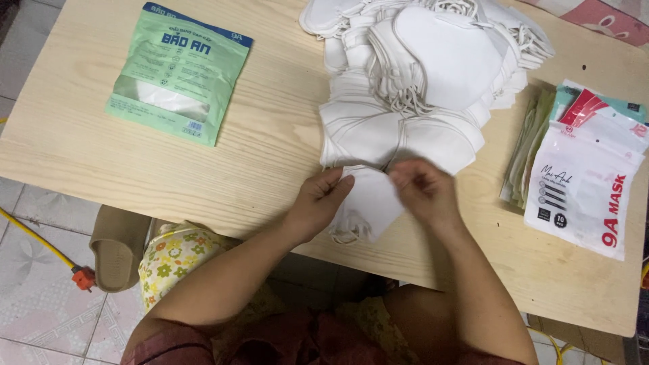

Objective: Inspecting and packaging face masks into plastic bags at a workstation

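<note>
Both my hands hold a small stack of white folded face masks [368, 203] at the near edge of the wooden table [270, 135]. My left hand [316, 203] grips the stack's left side, fingers curled over its top edge. My right hand [424, 189], blurred, pinches its upper right corner. Just behind lies a large heap of white masks [419, 74] with elastic ear loops.
A green sealed mask packet [179, 71] lies at the table's far left. A stack of white and green packets [585, 179] sits at the right. Below the table are a tan slipper [116, 247], an orange plug [83, 277] on a yellow cord, and tiled floor.
</note>
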